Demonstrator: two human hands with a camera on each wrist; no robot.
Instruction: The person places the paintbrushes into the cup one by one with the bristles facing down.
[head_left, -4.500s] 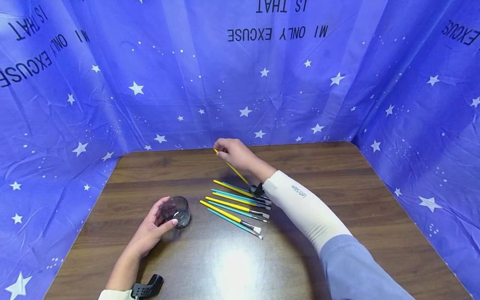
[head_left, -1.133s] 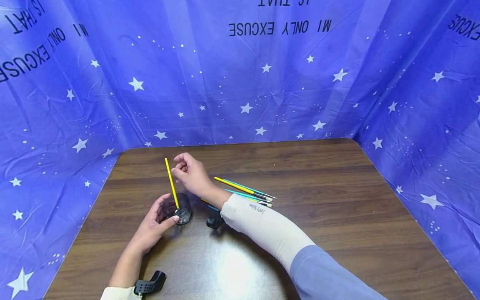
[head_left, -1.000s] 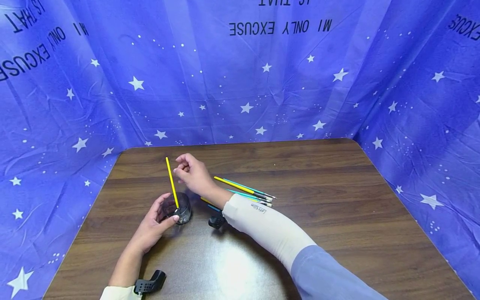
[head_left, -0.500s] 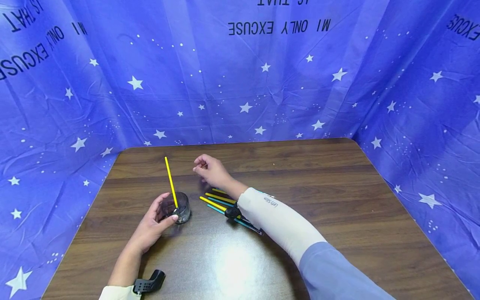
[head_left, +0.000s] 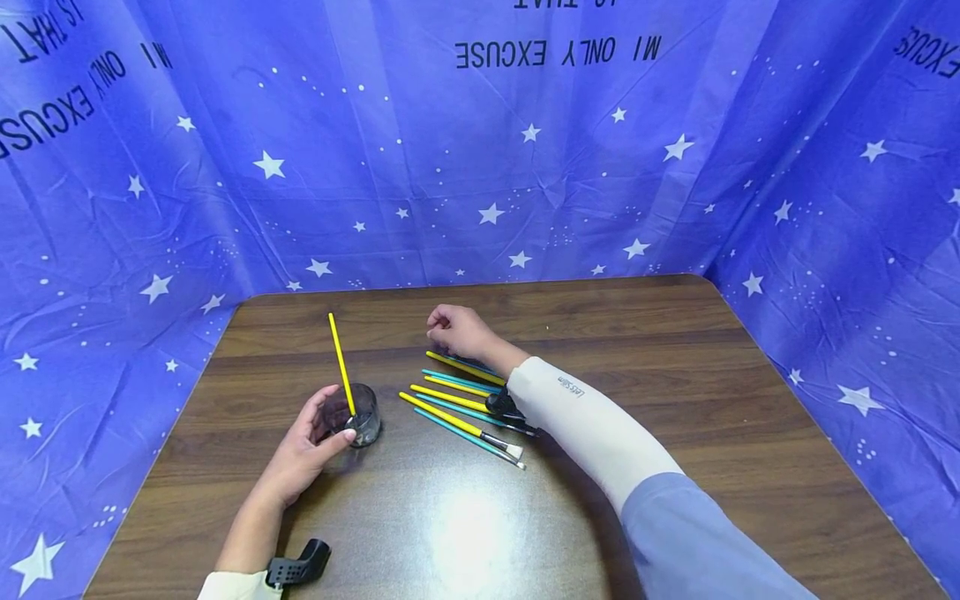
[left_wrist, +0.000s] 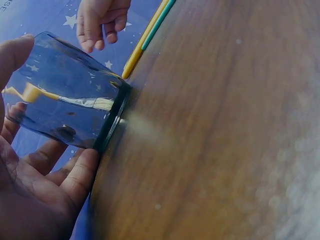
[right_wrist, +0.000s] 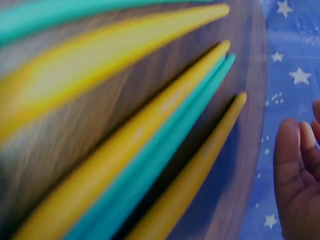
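Observation:
My left hand [head_left: 303,450] grips a clear glass [head_left: 363,425] on the table, thumb on the near side and fingers round the far side. Inside the glass leans a yellow paintbrush [head_left: 341,362]; the left wrist view shows its pale bristles [left_wrist: 103,104] down at the base. My right hand [head_left: 467,332] hovers beyond the handle ends of several yellow and teal paintbrushes [head_left: 442,414] lying side by side. Its fingers are loosely bent and hold nothing, as the right wrist view [right_wrist: 300,170] also shows. The right forearm covers some of the bristle ends.
The brown wooden table [head_left: 675,350] ends at a blue star-patterned curtain [head_left: 405,167] that hangs behind and on both sides. Black wrist cameras sit on both wrists, the left one [head_left: 300,567] close above the table's near left part.
My right hand carried the yellow paintbrush to the glass and let it go there. Since then it has moved back right over the lying brushes. My left hand stays on the glass.

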